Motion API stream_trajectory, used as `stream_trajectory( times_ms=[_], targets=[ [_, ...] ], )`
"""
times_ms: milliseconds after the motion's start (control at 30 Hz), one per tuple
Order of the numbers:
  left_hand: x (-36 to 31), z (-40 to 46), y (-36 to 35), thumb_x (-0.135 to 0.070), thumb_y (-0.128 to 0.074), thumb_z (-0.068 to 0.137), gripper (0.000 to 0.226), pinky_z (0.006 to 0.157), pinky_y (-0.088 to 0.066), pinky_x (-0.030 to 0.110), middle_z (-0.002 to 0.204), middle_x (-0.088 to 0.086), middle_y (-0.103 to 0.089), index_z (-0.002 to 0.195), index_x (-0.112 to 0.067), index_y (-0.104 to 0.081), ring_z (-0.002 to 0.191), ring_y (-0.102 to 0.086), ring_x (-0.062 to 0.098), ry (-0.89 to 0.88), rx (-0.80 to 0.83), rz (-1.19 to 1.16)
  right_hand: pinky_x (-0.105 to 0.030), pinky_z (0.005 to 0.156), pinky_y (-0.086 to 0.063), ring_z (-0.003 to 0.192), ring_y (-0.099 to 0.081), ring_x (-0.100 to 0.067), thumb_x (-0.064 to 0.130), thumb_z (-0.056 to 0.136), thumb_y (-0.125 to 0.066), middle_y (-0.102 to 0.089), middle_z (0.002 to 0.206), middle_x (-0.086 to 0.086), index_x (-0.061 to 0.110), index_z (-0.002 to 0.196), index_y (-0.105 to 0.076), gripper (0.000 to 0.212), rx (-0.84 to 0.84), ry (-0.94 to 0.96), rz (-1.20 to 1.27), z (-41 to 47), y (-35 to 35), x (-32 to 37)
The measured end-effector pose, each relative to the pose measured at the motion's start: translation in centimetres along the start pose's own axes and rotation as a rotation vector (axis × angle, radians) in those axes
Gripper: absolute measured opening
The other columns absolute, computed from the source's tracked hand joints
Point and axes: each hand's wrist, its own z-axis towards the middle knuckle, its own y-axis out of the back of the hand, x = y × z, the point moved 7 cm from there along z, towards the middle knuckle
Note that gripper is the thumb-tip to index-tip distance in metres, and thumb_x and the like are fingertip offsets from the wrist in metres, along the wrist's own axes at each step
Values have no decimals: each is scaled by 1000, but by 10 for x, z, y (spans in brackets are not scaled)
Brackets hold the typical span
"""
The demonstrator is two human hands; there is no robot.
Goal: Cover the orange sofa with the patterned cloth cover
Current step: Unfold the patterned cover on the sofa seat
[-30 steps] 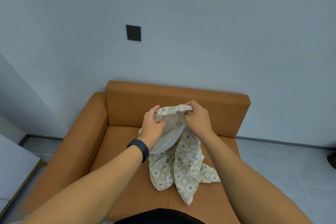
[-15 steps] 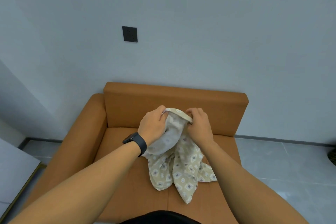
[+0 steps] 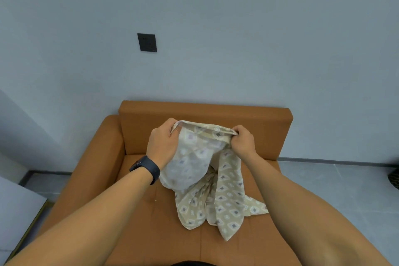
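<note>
Patterned cloth cover (image 3: 216, 190) hangs bunched from my fingers, its hemmed top edge stretched between my two fists above the seat of the orange sofa (image 3: 138, 211). My left hand (image 3: 162, 142) curls tight round the left end of the hem; my right hand (image 3: 243, 141) pinches the right end. Below my fingers the loose folds spill onto the cushion. A dark watch (image 3: 145, 168) sits on my left wrist.

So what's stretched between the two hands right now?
In the head view, the patterned cloth cover's hemmed top edge spans between left hand and right hand, in front of the orange sofa's backrest.
</note>
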Motion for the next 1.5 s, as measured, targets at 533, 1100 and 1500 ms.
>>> stream_trajectory(
  times_ms=[533, 1100, 1500],
  targets=[
    [5, -11, -42, -43, -59, 96, 29, 50, -42, 41, 62, 0, -58, 76, -23, -52, 54, -54, 22, 76, 239, 78, -42, 81, -52, 98, -56, -26, 34, 83, -57, -56, 109, -1, 28, 112, -60, 29, 17, 100, -375, -6, 32, -6],
    [51, -11, -17, -28, -49, 97, 18, 69, -54, 47, 90, 5, -65, 93, -15, -61, 79, -61, 29, 482, -5, 88, -31, 66, -46, 84, -59, -24, 10, 95, -45, -63, 99, -6, 14, 102, -65, 22, -94, -245, -180, -58, 41, -100],
    [-10, 33, -23, -27, -41, 107, 27, 54, -35, 35, 78, 9, -54, 88, -10, -49, 62, -48, 25, 229, -72, -64, -19, 71, -51, 84, -62, -8, 4, 90, -40, -67, 100, 6, 24, 109, -63, 36, -622, 216, 561, 32, 174, 142]
  ],
)
